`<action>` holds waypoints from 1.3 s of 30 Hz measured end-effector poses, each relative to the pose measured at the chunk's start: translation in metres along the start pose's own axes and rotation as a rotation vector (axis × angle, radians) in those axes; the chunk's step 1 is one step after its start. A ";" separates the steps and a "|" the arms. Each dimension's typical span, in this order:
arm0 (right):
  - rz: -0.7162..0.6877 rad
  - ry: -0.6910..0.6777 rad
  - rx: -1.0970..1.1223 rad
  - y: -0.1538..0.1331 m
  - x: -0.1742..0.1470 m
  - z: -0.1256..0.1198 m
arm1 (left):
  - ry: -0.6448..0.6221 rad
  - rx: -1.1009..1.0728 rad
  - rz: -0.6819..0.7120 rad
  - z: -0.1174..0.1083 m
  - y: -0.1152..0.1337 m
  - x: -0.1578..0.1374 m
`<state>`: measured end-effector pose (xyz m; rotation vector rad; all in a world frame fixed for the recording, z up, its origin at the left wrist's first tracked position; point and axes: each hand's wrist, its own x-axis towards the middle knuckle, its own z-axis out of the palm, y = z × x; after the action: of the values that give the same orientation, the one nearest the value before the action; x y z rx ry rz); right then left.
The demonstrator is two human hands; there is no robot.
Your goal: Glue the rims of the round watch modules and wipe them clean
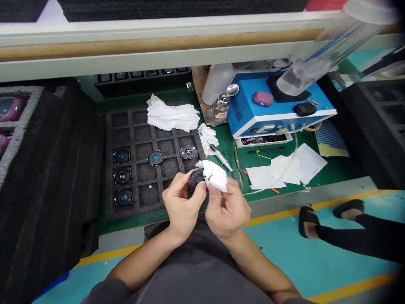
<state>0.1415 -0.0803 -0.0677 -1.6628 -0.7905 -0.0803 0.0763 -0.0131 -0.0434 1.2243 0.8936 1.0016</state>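
Note:
Between thumb and fingers, my left hand (183, 207) grips a round black watch case (196, 179) near the table's front edge. My right hand (228, 207) pinches a folded white wipe (215, 175) with dark marks on it, pressed against the watch's right side. Part of the watch face is hidden by the wipe and my fingers. Just left and behind lies a black foam tray (145, 195) with square compartments. Several watch cases sit in it, among them one in the middle (156, 158) and one at the right (189, 152). A white cloth (171, 115) covers its back compartments.
Right of the tray are a crumpled tissue (207, 137), a syringe (221, 158) and a metal-topped bottle (218, 110). A blue machine (278, 105) stands behind papers (268, 175). Stacked foam trays (47, 177) rise at left. Another person's legs (354, 236) show at right.

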 end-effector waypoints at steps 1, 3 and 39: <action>-0.008 0.000 -0.003 0.002 -0.001 0.000 | -0.011 0.024 0.000 0.000 0.001 -0.001; -0.014 0.010 -0.010 0.005 -0.003 0.001 | -0.038 0.057 -0.011 0.000 0.004 -0.001; 0.876 -0.071 0.844 0.007 0.044 -0.024 | -0.054 -0.374 -0.286 -0.011 -0.006 0.025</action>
<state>0.1876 -0.0824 -0.0464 -1.0605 -0.0401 0.8197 0.0744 0.0133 -0.0515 0.7805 0.7708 0.8531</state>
